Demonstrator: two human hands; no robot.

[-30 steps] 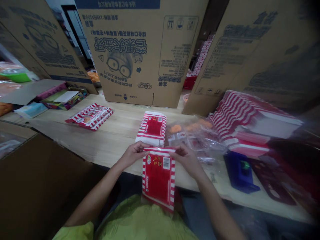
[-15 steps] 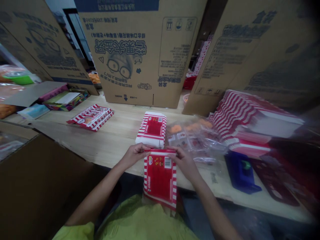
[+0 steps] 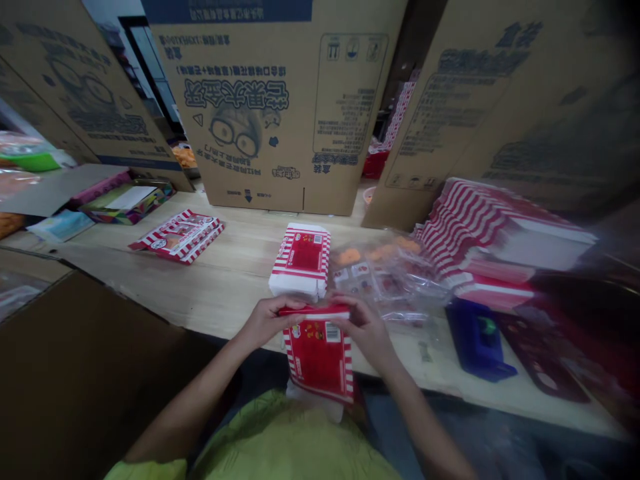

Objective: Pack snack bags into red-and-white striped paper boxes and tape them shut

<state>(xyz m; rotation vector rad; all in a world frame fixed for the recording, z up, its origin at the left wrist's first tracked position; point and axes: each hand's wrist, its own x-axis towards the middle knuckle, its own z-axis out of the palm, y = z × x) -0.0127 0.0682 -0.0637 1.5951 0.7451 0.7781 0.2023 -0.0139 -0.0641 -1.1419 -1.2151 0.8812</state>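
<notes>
A wooden table (image 3: pixel 210 287) carries a red-striped box (image 3: pixel 300 260) at its center, with a flat printed carton (image 3: pixel 176 237) at 10 o'clock. Clear plastic bags (image 3: pixel 385 280) lie at 2 o'clock, a striped carton stack (image 3: pixel 480 227) at 3 o'clock, and a blue device (image 3: pixel 477 340) at 4 o'clock.

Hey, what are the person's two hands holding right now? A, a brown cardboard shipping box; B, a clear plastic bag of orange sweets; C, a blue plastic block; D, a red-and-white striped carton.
D. The left hand and right hand both grip the top end of the red-and-white striped carton.
</notes>
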